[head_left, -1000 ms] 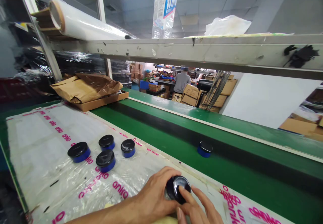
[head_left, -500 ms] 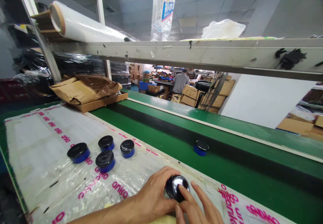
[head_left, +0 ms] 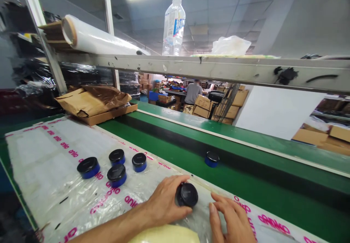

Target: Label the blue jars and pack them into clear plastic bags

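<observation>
The left hand (head_left: 165,199) cups a black-lidded jar (head_left: 187,195) on the plastic sheet (head_left: 54,151), its fingers against the jar's side. The right hand (head_left: 231,217), on the jar a moment ago, now rests just beside it, fingers spread; the top now looks matte, not shiny.

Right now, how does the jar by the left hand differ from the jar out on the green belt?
The jar is gripped by the left hand, while the belt jar stands untouched. The first is over a plastic sheet, the other on the green belt. The belt jar shows a blue base; the held jar's is hard to see. Both are round with black lids.
</observation>
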`<state>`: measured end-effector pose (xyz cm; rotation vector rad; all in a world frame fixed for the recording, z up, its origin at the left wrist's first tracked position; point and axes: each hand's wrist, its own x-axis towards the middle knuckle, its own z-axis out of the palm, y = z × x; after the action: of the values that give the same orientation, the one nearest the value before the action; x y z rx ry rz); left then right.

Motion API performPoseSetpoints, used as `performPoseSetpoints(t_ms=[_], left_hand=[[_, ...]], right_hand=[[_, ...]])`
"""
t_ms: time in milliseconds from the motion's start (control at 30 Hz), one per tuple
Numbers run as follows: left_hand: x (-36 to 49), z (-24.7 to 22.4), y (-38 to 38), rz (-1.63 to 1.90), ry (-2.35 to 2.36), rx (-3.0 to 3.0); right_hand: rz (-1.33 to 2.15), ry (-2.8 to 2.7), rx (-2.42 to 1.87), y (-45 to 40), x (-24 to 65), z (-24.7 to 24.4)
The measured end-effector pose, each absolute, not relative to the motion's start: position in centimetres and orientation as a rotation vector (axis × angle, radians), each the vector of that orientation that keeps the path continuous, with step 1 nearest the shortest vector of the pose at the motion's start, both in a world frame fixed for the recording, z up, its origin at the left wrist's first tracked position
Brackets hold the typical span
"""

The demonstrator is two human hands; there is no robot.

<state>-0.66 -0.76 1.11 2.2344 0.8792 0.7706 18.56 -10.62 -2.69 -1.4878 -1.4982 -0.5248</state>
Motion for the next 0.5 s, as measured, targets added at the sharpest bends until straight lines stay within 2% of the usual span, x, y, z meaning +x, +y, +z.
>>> performPoseSetpoints(t_ms=[233,400,500], left_hand=[[-1.3,1.4,-0.9,0.714,0.793,2.324],[-1.7,1.5,-1.2,0.823,0.681,2.565],[-1.5,3.3,-1.5,0.903,0.606,2.566]], right_hand=[[-0.581,-1.505,-1.487,-10.4,19.9,-2.0],[-0.604,-1.423,-1.551,-10.7,20.1,-1.6],[-0.636,-1.487,-1.530,-10.4,19.9,-1.9]])
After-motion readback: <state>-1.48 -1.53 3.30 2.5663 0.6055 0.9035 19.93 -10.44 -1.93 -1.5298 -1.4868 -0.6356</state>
